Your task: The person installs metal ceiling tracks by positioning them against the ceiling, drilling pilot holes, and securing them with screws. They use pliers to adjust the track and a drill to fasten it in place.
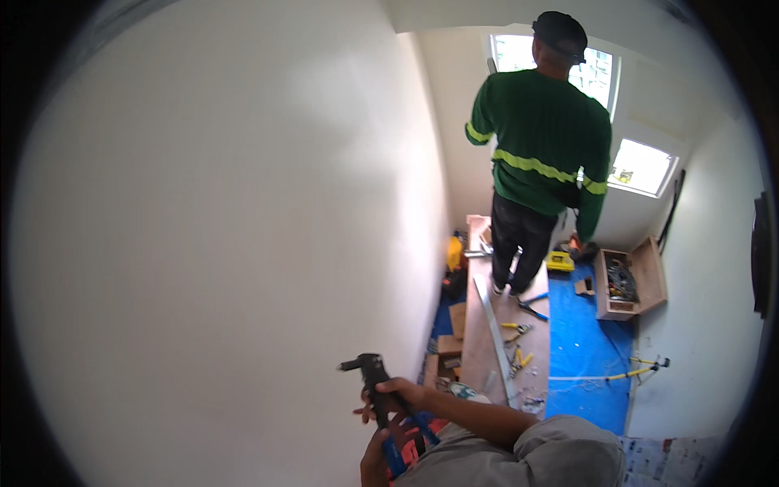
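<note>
A hand rivet gun point(374, 381) with a black head and blue handles is held upright near the lower middle, its nozzle pointing left toward the white wall. My right hand point(403, 393) grips it just below the head, with the forearm coming across from the right. Lower down, my left hand point(375, 456) is closed around the blue-handled part. Where the two hands meet, some fingers overlap and are hard to tell apart. The handles look spread from each other. Whether a rivet sits in the nozzle is too small to make out.
A co-worker in a green shirt point(535, 134) stands on a wooden board point(487, 325) facing the window. Yellow-handled pliers point(519, 359) and a long metal strip point(495, 341) lie there. An open wooden toolbox point(610, 284) rests by the blue floor sheet point(580, 349).
</note>
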A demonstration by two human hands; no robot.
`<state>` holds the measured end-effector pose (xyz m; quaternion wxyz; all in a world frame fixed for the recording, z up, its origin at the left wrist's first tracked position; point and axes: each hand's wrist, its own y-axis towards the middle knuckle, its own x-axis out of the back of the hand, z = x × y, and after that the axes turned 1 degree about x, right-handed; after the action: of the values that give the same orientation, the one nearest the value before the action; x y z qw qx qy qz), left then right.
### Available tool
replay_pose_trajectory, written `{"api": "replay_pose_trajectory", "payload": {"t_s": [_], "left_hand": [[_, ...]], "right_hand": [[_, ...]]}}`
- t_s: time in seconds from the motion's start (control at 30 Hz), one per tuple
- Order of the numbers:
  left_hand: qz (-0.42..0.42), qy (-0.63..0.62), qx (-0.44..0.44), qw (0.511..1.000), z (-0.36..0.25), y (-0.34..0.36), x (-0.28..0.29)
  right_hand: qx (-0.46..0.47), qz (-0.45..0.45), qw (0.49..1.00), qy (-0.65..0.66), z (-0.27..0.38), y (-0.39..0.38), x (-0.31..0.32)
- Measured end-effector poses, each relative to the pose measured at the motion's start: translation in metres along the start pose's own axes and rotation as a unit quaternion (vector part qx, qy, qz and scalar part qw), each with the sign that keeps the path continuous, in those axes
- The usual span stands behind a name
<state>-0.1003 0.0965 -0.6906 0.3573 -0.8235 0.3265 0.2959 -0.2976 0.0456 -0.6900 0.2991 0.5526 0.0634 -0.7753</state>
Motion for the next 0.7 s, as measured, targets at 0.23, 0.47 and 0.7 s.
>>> {"api": "replay_pose_trajectory", "payload": {"t_s": [0.23, 0.47, 0.7], "left_hand": [[0.016, 0.070, 0.149, 0.986, -0.052, -0.061, 0.030], [0.138, 0.142, 0.131, 0.971, 0.001, -0.046, 0.117], [-0.099, 0.382, -0.168, 0.903, 0.003, -0.065, 0.124]], "right_hand": [[0.063, -0.337, 0.865, -0.366, -0.072, -0.004, -0.013], [0.035, -0.431, 0.706, -0.561, -0.154, -0.011, -0.023], [-0.021, -0.407, 0.696, -0.591, -0.207, -0.020, -0.094]]}}
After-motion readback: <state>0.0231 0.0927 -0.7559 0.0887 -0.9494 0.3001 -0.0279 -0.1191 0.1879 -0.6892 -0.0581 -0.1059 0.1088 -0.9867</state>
